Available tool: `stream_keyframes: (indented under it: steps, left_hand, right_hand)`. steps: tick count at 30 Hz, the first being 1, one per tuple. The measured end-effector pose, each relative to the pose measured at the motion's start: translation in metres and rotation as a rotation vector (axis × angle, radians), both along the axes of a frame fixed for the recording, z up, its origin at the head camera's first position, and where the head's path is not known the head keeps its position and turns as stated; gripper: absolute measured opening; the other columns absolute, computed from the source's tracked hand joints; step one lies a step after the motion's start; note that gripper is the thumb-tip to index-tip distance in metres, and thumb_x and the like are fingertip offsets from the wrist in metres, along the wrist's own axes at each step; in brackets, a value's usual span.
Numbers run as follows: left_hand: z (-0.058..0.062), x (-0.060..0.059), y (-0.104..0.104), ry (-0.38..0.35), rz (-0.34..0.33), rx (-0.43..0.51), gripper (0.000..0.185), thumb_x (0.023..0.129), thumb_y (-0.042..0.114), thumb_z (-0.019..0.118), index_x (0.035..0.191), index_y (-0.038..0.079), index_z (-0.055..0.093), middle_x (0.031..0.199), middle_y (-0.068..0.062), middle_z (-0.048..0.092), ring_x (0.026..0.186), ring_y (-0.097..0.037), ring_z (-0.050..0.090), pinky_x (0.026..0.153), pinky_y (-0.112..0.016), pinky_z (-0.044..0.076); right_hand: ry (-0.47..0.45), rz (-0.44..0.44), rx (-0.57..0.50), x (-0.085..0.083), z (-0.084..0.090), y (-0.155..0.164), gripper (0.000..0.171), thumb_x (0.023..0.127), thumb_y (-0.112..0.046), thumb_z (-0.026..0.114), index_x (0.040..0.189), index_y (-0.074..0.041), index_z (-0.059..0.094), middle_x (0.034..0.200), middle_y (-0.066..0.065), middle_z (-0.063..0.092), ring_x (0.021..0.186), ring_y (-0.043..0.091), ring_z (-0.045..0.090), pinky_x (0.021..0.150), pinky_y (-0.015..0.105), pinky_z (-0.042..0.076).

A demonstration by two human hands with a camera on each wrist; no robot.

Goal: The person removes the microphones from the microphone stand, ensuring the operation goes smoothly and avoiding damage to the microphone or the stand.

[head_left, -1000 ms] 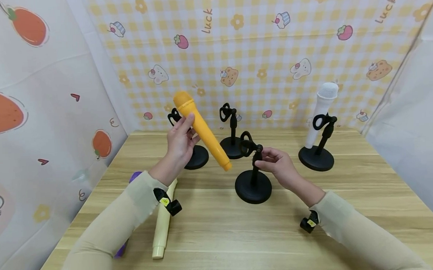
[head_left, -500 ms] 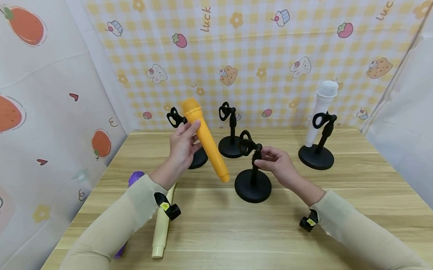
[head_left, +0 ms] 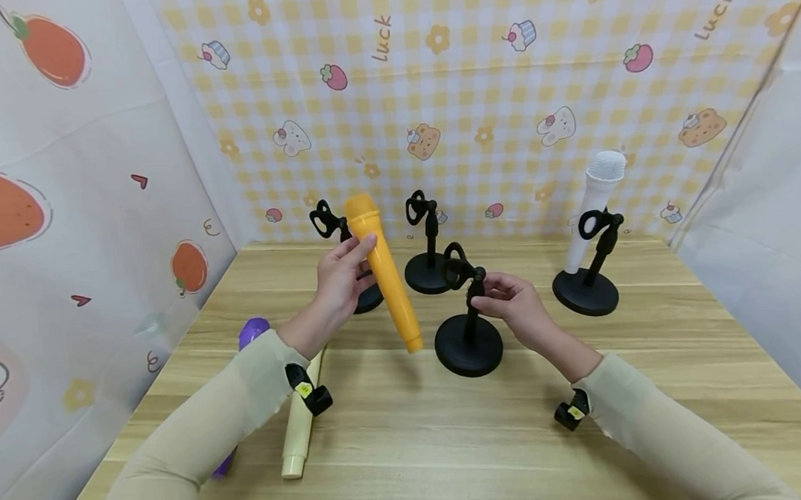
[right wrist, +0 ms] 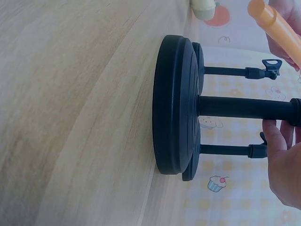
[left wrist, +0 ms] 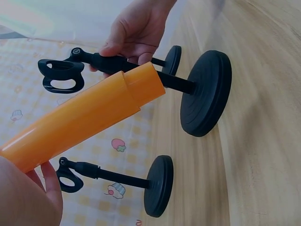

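Observation:
My left hand [head_left: 340, 282] grips an orange microphone [head_left: 390, 284] near its head and holds it above the table, head up and tail slanting down to the right. With thumb and fingers my right hand [head_left: 516, 310] pinches the upright of a black microphone stand [head_left: 469, 344], whose round base rests on the table. The stand's clip faces left, toward the microphone. In the left wrist view the orange tail [left wrist: 146, 84] overlaps the stand's post [left wrist: 176, 83]. The right wrist view shows the stand's base [right wrist: 171, 106] close up, with fingers around its post.
Two more black stands [head_left: 428, 273] [head_left: 369, 297] stand behind the hands. At right a white microphone [head_left: 593, 204] leans in a fourth stand [head_left: 586, 294]. A cream microphone [head_left: 297, 433] and a purple one [head_left: 253, 331] lie at left, partly under the left arm.
My left hand has carried the orange microphone right and down, closer to the held stand, and it now hangs more upright. The right hand and its stand have stayed in place.

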State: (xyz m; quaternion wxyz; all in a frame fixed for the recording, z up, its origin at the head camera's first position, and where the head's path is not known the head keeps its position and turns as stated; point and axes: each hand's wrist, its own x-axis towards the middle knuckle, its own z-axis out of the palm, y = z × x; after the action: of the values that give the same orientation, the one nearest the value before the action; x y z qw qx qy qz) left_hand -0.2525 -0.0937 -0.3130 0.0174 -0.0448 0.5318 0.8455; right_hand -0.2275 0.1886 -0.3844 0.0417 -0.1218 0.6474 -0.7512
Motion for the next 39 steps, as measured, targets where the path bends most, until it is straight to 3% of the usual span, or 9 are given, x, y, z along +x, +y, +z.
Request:
stream_keyframes:
  steps: [6,12,18,26,39]
  left_hand:
    - [-0.005,0.0,-0.001,-0.003,0.002,-0.015,0.044,0.088,0.022,0.074,0.126,0.004,0.06,0.105,-0.007,0.064,0.08,-0.016,0.063,0.073,-0.031,0.056]
    - [-0.009,0.001,0.0,-0.014,0.0,-0.054,0.044,0.088,0.024,0.075,0.126,0.005,0.061,0.104,-0.006,0.064,0.08,-0.016,0.063,0.083,-0.038,0.053]
    - [-0.013,0.003,-0.001,-0.027,0.004,-0.073,0.045,0.087,0.025,0.075,0.125,0.006,0.061,0.1,-0.006,0.065,0.077,-0.015,0.063,0.07,-0.03,0.055]
    - [-0.018,0.006,-0.002,-0.033,-0.004,-0.107,0.047,0.087,0.025,0.075,0.128,0.007,0.06,0.106,-0.008,0.064,0.082,-0.017,0.066,0.076,-0.034,0.056]
    - [-0.026,0.013,0.0,-0.074,-0.015,-0.15,0.043,0.087,0.022,0.075,0.124,0.004,0.06,0.096,-0.004,0.066,0.073,-0.015,0.066,0.064,-0.029,0.055]
  right_hand:
    - [-0.008,-0.004,-0.001,0.0,-0.001,0.0,0.027,0.085,0.003,0.072,0.098,-0.02,0.069,0.093,0.0,0.064,0.09,0.012,0.067,0.082,0.032,0.055]
    - [-0.004,-0.007,0.002,0.0,-0.001,0.0,0.025,0.085,0.002,0.073,0.098,-0.02,0.069,0.094,0.001,0.064,0.09,0.012,0.067,0.083,0.032,0.055]
    - [-0.003,-0.008,-0.003,0.0,0.0,0.0,0.027,0.086,0.004,0.071,0.099,-0.02,0.069,0.094,0.001,0.064,0.09,0.012,0.067,0.082,0.033,0.055]
    - [-0.003,-0.006,-0.015,0.001,0.001,-0.001,0.027,0.085,0.004,0.072,0.098,-0.019,0.069,0.093,0.001,0.064,0.09,0.012,0.067,0.082,0.033,0.055]
    - [0.017,-0.009,-0.016,0.001,0.002,-0.001,0.026,0.084,0.003,0.073,0.096,-0.019,0.07,0.092,0.001,0.064,0.089,0.013,0.067,0.082,0.033,0.055]
